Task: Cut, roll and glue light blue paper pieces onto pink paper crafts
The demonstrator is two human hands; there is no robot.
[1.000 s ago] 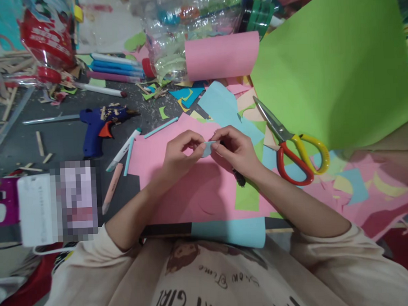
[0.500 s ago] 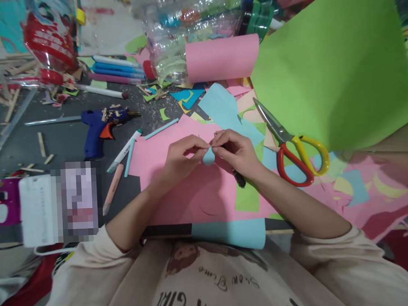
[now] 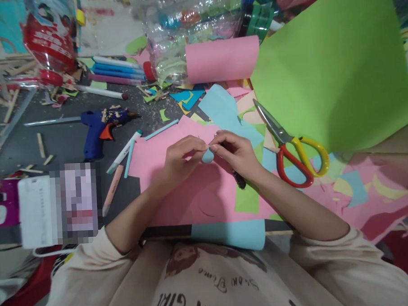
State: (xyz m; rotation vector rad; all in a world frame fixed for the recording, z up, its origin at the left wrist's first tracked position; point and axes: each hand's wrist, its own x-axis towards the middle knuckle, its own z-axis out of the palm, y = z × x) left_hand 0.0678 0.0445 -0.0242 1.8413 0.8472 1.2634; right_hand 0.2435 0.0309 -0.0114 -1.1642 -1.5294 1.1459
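Note:
A small rounded piece of light blue paper (image 3: 208, 157) is held between my two hands, its lower part showing below the fingertips. Thumb and finger of my left hand (image 3: 183, 156) pinch its upper edge from one side. From the other side, my right hand (image 3: 237, 151) pinches the same edge, the fingertips of both hands nearly touching. A dark, slim object (image 3: 239, 179) sticks out beneath my right hand; its other end is hidden, so I cannot tell whether it is gripped. Under both hands lies a pink paper sheet (image 3: 189, 198).
Scissors (image 3: 288, 145) with red and yellow handles lie at the right, beside a large green sheet (image 3: 335, 70). To the left are a blue glue gun (image 3: 96, 128) and markers (image 3: 124, 152). Plastic bottles (image 3: 191, 18), a pink paper roll (image 3: 223, 59) and paper scraps lie beyond.
The blue paper piece and the fingertips have shifted very slightly left and upward. Both hands keep their pinch; the things around them stay in place.

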